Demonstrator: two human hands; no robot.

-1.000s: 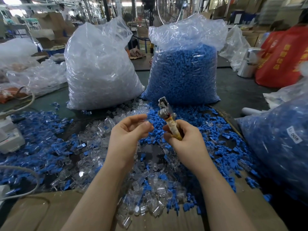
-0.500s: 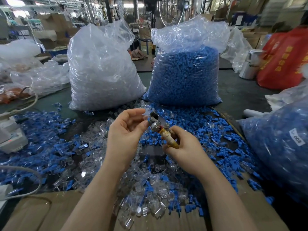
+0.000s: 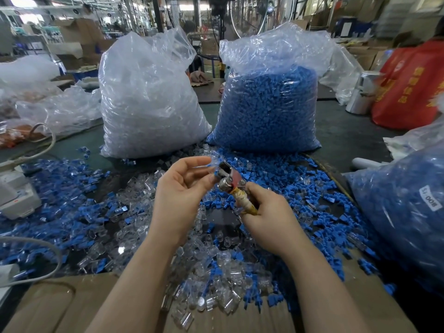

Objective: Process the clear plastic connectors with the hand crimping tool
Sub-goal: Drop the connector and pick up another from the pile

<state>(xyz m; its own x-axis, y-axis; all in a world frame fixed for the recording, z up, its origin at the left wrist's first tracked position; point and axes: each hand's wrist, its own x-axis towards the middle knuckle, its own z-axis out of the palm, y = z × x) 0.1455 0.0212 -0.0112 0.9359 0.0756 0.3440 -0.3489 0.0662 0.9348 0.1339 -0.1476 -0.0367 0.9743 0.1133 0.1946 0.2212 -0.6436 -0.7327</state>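
Observation:
My right hand [image 3: 269,219] grips the yellowish wrapped handle of the hand crimping tool [image 3: 231,181], whose metal head points up and left. My left hand [image 3: 180,188] pinches a clear plastic connector [image 3: 211,164] between thumb and forefinger, right at the tool's head. Whether the connector sits inside the head I cannot tell. Loose clear connectors [image 3: 211,280] lie heaped on the table below my hands, mixed with small blue plastic parts [image 3: 72,188].
Two large plastic bags stand behind: one of clear connectors [image 3: 149,99], one of blue parts [image 3: 269,109]. Another bag of blue parts [image 3: 403,212] lies at the right. A white device [image 3: 16,195] with cables sits at the left. Cardboard [image 3: 60,304] covers the near edge.
The tool's head has tilted down and left from upright. My left hand has risen with the clear connector and now meets the tool's head.

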